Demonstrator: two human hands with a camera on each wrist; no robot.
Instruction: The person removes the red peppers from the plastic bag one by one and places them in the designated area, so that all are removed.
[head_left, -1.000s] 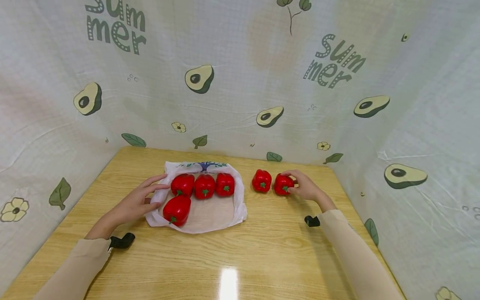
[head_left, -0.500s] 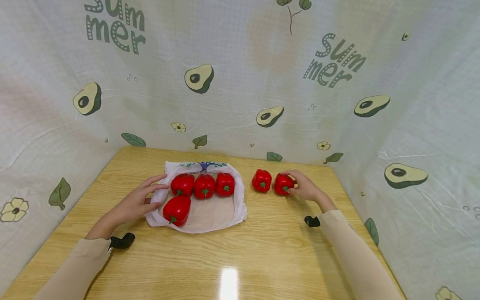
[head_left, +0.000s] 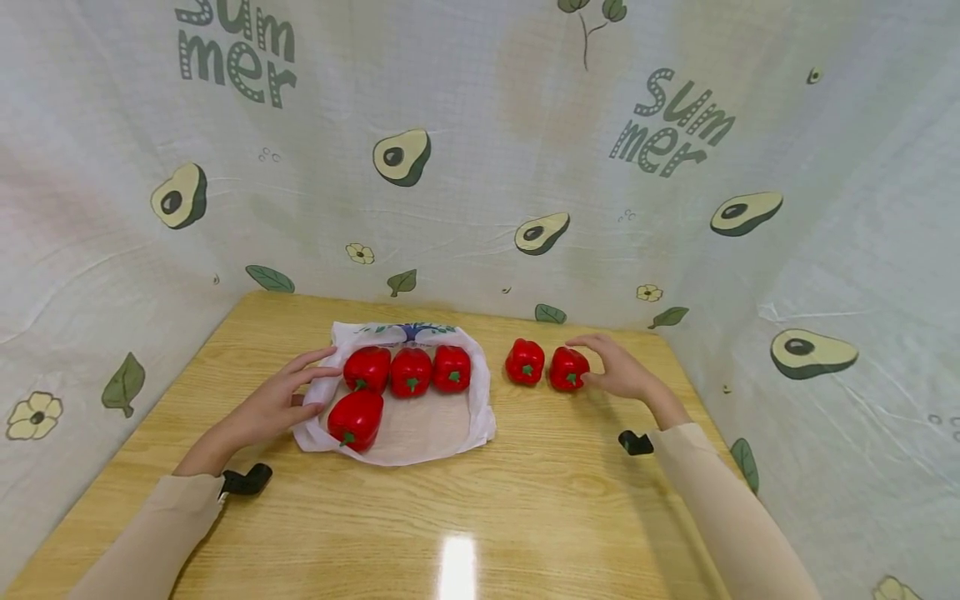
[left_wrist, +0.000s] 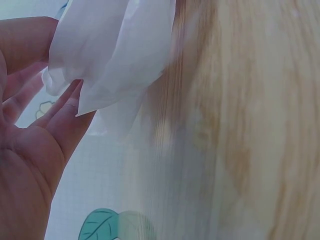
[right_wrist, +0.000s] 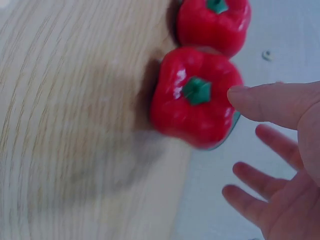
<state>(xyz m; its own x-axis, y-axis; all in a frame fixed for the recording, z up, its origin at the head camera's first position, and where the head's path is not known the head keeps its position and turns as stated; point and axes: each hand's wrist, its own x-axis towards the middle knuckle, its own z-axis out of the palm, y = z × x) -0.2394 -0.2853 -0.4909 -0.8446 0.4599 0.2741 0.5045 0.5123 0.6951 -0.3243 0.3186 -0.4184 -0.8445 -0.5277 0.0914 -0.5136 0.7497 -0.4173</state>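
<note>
A white plastic bag [head_left: 480, 417] lies spread on the table, its mouth facing me. Several red bell peppers [head_left: 411, 372] with green stems are in it, including one nearer pepper [head_left: 356, 419] at the front left. My left hand [head_left: 262, 404] rests at the bag's left edge, fingers and thumb spread apart; in the left wrist view its fingertips go behind the white film [left_wrist: 110, 60]. To the right, another bell pepper [head_left: 567, 369] stands on the table. My right hand [head_left: 618, 371] is right beside it, fingers loosely spread, the thumb tip [right_wrist: 239, 95] overlapping its edge in the right wrist view.
One more red bell pepper [head_left: 524, 362] stands between the bag and the right-hand pepper. The wooden table [head_left: 525, 492] meets a printed cloth [head_left: 465, 233] at the back and sides. Black wrist mounts [head_left: 247, 480] sit by both sleeves.
My right hand has let go of the right-hand pepper and drawn slightly to the right. That pepper stays in place. My left hand and the bag look the same.
</note>
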